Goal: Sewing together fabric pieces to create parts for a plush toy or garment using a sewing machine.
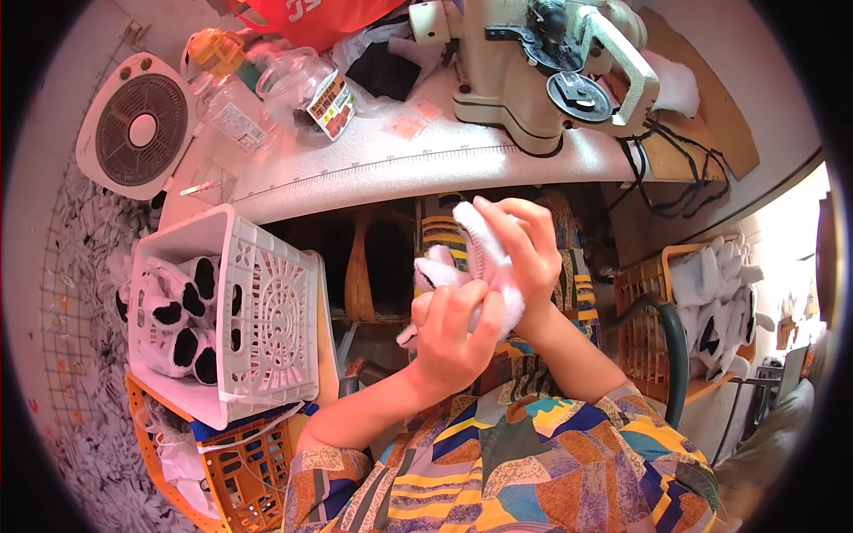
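White worktable spans the space ahead of me, with a ruler scale printed along its near edge. On its right part, set back from that edge, stands a beige sewing machine. Beside the left end is a box fan. Below the table's near left corner, a white lattice crate holds white plush pieces with black patches; to my right, an orange crate holds further white plush items.

Workpiece: one white plush piece with a stitched seam, held in the air over my lap, on my side of the table's near edge.

Handling: judged by its pile and folds, the piece should be light, soft and limp, with little risk of breakage. It should compress under pressure and offer good friction. Preferred hold: pinch along the seam, where the doubled layers are likely firmest; a loose flap would probably fold away.

Finger position: my left hand is curled and clamped on the lower end. My right hand grips the right side, its fingertips closed over the upper end. Seam runs exposed between the two grips; loose folds project left, above my left knuckles. I cannot tell where my thumbs press.
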`<control>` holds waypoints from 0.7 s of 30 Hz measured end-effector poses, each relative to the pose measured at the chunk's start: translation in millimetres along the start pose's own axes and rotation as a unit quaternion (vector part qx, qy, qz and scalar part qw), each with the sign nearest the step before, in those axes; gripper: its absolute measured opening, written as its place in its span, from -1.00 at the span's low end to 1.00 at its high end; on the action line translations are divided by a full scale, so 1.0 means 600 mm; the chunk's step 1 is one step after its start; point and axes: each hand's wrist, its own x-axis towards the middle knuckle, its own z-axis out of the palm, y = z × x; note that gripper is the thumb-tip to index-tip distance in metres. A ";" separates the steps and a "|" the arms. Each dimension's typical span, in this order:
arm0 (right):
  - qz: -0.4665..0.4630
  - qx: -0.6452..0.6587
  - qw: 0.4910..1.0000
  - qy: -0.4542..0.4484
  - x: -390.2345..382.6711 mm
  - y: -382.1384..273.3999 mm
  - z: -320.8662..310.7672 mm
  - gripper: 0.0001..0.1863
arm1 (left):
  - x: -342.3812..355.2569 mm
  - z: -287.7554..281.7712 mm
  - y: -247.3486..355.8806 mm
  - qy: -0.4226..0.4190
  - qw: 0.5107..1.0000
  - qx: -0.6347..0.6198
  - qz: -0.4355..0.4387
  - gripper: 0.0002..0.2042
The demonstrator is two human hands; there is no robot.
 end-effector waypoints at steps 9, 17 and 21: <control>0.358 0.345 0.840 -0.218 -0.019 -0.016 -0.021 -0.48 | 0.009 -0.016 -0.078 -0.015 0.985 -0.066 -0.159 -0.65; 0.474 0.661 0.506 -0.288 -0.023 -0.015 -0.009 0.08 | 0.013 -0.007 -0.106 0.031 0.874 -0.344 -0.341 -0.64; 0.465 0.664 0.509 -0.290 -0.031 -0.008 -0.013 0.17 | 0.004 -0.026 -0.127 -0.154 0.866 -0.272 -0.391 -0.67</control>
